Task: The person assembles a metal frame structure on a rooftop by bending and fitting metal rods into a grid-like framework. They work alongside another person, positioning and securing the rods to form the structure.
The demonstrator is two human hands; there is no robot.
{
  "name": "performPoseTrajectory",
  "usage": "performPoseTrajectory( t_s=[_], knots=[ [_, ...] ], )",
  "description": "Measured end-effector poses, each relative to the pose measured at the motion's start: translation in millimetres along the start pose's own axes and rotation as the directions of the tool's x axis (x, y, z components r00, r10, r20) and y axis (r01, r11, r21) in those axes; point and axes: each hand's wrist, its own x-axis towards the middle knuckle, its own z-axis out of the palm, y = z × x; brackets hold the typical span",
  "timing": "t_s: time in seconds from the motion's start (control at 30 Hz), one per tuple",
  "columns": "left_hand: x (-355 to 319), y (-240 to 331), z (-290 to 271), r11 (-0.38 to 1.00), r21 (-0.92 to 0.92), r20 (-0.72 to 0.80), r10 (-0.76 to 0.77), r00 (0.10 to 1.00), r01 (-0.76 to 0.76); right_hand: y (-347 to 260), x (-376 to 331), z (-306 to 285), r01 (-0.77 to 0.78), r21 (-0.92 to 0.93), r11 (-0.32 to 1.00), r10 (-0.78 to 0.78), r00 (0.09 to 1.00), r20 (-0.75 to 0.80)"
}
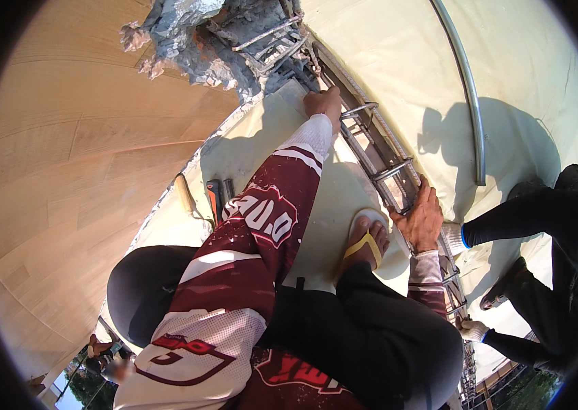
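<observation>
A long rebar cage (392, 152) of straight bars and square ties runs from the broken concrete at the top down toward the lower right. My left hand (324, 106), at the end of my outstretched arm, is closed on the cage near its far end; its fingertips are partly hidden. Farther down the cage, my right hand (422, 217) grips the bars with its thumb and fingers on either side. A co-worker's white-gloved hands, one (454, 238) beside my right wrist and another (472, 330) lower down, are also at the cage.
Broken concrete (224, 51) with exposed bars juts out at the top. A wooden-handled trowel (185, 195) and an orange-and-black handled tool (214, 199) lie left of my arm. A curved metal pipe (470, 89) lies at right. My sandalled foot (368, 242) stands beside the cage.
</observation>
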Motion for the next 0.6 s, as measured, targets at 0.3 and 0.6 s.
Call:
performPoseTrajectory(
  t_s=[0.3, 0.6],
  knots=[
    [-1.4, 4.1, 2.5, 1.000, 0.000, -0.061, -0.005, 0.998, 0.005, 0.3, 3.2, 2.1, 0.010, 0.006, 1.000, -0.010, 0.999, -0.031],
    [-3.0, 9.6, -1.8, 0.997, 0.046, -0.031, -0.056, 0.998, 0.058, 4.3, 2.8, 3.3, 0.065, -0.006, 0.998, -0.066, 0.993, -0.096]
  ],
)
